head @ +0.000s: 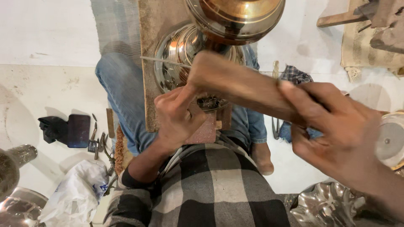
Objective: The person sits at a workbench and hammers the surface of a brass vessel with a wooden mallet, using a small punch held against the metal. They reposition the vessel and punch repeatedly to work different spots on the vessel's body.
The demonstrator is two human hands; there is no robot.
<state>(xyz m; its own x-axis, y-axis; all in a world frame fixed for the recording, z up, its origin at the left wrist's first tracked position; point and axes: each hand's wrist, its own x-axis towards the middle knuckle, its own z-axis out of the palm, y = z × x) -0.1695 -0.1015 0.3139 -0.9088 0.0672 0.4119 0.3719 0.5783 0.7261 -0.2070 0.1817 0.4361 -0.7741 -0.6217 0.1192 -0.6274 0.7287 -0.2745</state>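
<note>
Wooden block [240, 84] was held raised above metal bowl [181, 54], gripped at near end by right hand [336, 130]. Left hand [176, 115] was closed on small tool beside bowl, resting on plank [155, 25].

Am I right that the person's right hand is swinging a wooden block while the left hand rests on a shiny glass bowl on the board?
Not quite: the bowl is polished metal, not glass. The head view shows the right hand gripping the wooden block and the left hand at the bowl on the board.
</note>
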